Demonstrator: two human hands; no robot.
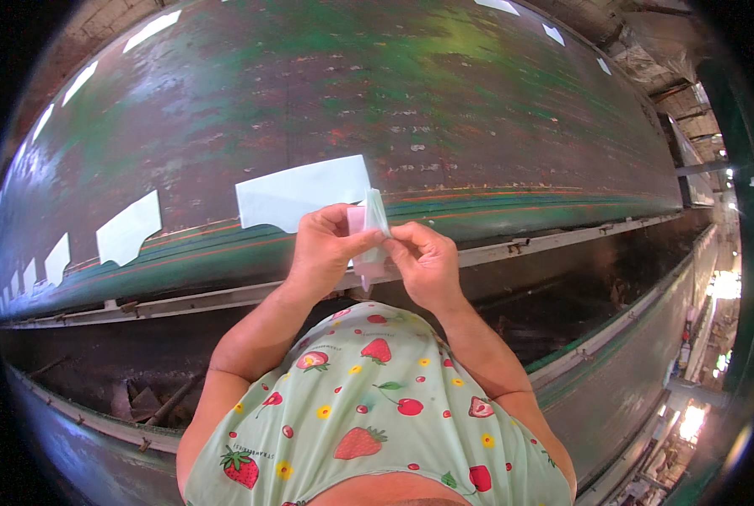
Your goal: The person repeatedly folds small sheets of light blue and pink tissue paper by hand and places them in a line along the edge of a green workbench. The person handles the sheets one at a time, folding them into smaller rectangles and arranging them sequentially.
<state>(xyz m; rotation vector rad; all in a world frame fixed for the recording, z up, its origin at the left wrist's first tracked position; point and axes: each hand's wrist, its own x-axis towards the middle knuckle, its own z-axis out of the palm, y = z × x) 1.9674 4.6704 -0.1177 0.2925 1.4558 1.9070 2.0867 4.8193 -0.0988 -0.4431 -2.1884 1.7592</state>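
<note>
Between left hand [320,246] and right hand [428,263], both pinching them, the sheets [374,212] run roughly fore-and-aft; a white piece [299,192] lies just beyond the left.

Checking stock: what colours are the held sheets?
The sheets are pale green and pink; see head view.

The table [478,126] is in front of you. Your left hand [322,253] and right hand [425,263] have the bundle [375,212] between them. Just past your left hand, one piece [301,196] lies on the table, with a row of pieces [130,229] to its left.
</note>
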